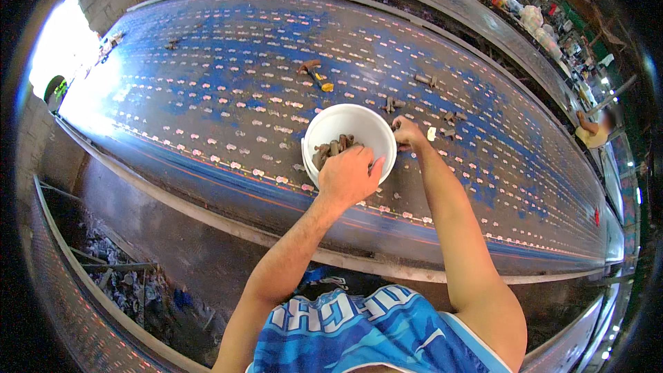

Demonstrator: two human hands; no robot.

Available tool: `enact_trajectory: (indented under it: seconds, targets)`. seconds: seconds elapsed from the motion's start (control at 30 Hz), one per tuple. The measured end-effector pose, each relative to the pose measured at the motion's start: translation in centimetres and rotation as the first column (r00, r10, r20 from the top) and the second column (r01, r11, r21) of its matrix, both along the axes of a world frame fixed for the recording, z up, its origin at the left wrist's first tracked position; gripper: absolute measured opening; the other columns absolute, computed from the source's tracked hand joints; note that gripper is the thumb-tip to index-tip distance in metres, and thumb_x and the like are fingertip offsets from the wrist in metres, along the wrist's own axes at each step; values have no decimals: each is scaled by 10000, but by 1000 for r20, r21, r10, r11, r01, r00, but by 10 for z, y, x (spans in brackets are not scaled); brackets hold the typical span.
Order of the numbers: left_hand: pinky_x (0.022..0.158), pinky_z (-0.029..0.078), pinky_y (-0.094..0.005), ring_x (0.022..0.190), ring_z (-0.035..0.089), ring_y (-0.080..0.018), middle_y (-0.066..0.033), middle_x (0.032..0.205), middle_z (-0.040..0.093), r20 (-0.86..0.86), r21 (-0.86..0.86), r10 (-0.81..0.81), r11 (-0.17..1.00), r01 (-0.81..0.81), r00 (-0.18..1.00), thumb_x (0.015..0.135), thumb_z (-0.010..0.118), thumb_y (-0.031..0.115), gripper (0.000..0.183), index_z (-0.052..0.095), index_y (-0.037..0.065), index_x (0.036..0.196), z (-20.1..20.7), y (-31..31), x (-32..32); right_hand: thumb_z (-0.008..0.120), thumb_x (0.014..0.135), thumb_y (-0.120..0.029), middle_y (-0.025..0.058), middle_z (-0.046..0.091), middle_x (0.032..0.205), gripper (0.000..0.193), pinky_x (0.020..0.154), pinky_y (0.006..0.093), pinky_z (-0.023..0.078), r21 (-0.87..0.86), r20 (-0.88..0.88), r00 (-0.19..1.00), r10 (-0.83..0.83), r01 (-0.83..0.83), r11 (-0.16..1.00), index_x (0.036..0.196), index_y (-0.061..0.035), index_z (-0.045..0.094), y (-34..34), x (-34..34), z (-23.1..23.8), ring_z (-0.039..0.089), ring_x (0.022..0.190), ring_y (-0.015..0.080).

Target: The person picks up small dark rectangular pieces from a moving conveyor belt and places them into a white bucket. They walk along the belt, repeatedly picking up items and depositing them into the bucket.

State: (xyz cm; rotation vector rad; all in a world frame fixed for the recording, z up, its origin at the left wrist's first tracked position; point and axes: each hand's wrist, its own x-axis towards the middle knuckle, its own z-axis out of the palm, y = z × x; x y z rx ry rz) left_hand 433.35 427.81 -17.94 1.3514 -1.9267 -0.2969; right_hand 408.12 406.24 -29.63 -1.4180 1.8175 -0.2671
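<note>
Two hands are placed at the white bucket point(351, 121), seen over the long patterned surface point(238, 126); whether it is set down or held up cannot be told. The left hand point(349, 174) is lowered into its mouth, over brown cylindrical pieces point(336, 146); whether its grip is pinching any cannot be told. The right hand point(410, 135) is curled at the right rim, its hold unclear. With uneven pressure, the bucket could be tipped and pieces spilled; by rough contact, fingers could be nipped.
</note>
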Motion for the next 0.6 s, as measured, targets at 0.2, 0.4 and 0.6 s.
enact_trajectory:
  seconds: [0.2,0.4,0.6]
  targets:
    - [761,577,-478,863,716,-350,-115,923,718,-75,45,8,999,-5,997,948,761,280,211,703,78,957,-1,0,-6,946,737,-36,51,664,1101,781,541,277,555,123,600,774,-204,162,979,1374,-181,519,20,-28,46,652,772,152]
    - [1138,391,-583,1398,406,-477,-288,1499,396,-103,-269,108,954,-132,989,984,723,396,734,411,-40,1485,4,0,-5,967,733,-82,49,650,1209,768,715,325,600,-263,881,310,357,-307,915,1369,-139,539,61,-12,159,675,985,175]
    - [1243,210,-613,1529,258,-485,-324,1640,246,-279,-330,74,929,-168,957,1098,491,499,763,285,-59,1576,-10,-7,-2,929,769,-187,184,608,1424,876,1129,433,487,-574,125,406,905,-714,400,1535,-125,510,104,66,174,606,1329,339]
